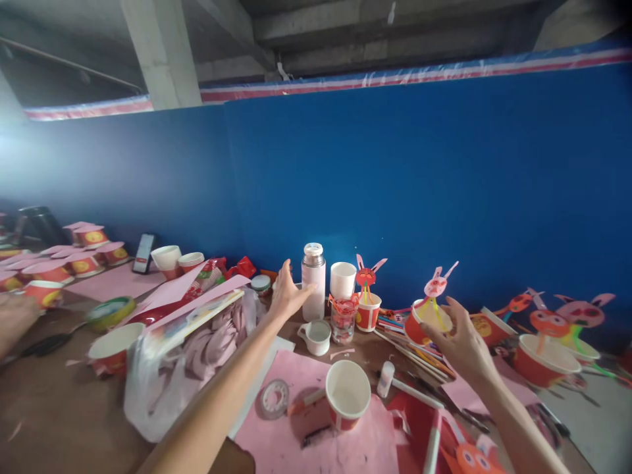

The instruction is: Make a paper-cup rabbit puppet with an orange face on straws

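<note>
My left hand (286,293) stretches forward with fingers spread, its fingertips close to a white and pink flask (313,282) standing at the back of the table; it holds nothing. My right hand (457,339) grips the rim of a red paper cup with a pink rabbit figure (428,315), tilted toward me. A white lid-cup (316,337) and a small glass with red paper scraps (343,319) stand just in front of the flask. A red paper cup with white inside (347,393) sits on pink paper (296,434) nearer to me.
A plastic bag of pink scraps (192,355) lies at the left, a tape roll (274,397) and glue stick (386,378) near the cup. Several rabbit cups (546,355) stand at the right, stacked red cups (83,260) far left. Another person's hand (12,319) shows at the left edge. A blue wall (419,184) stands behind.
</note>
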`<state>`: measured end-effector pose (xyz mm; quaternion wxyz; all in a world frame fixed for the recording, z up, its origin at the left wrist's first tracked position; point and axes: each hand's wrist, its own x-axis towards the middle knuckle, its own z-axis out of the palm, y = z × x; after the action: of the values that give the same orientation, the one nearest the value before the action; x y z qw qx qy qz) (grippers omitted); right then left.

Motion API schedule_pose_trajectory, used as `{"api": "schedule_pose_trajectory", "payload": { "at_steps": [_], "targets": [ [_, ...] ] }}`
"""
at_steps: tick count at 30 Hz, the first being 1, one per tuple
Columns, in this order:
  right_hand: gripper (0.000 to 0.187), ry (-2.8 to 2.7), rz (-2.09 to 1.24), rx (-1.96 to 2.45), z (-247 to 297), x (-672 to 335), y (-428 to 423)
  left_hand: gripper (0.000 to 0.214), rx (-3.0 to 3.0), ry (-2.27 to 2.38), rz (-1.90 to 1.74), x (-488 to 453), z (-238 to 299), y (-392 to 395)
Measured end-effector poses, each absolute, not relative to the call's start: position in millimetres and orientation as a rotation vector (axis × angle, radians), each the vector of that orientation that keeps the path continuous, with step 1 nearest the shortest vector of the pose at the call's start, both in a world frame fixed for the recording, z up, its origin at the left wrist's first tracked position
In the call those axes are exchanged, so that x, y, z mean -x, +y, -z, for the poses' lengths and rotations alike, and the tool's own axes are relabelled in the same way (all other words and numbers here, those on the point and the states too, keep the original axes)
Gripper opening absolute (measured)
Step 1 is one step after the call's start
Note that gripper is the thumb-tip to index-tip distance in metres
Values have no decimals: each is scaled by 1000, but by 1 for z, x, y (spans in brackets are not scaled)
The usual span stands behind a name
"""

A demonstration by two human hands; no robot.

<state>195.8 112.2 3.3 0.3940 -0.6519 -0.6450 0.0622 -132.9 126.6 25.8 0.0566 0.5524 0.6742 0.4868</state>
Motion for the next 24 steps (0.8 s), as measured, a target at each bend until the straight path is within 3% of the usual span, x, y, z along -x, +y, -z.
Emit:
{"api": "schedule_pose_trajectory", "payload": {
  "at_steps": [3, 9, 18, 24],
  "targets": [
    [71, -1602, -172, 1612, -10, -199, 104, 87, -1605, 2055, -1460, 125, -27, 152],
    [73, -1559, -327, 1500, -19, -199, 94, 60, -1591, 2018, -1439, 122, -36, 157],
    [74, -1614, -573, 1227, -44, -137, 99, 59, -1394, 2293, -1486, 170, -42, 133],
    [76, -1790, -570, 1202, -72, -70, 118, 56, -1287, 2383, -1554, 184, -36, 134]
  ]
}}
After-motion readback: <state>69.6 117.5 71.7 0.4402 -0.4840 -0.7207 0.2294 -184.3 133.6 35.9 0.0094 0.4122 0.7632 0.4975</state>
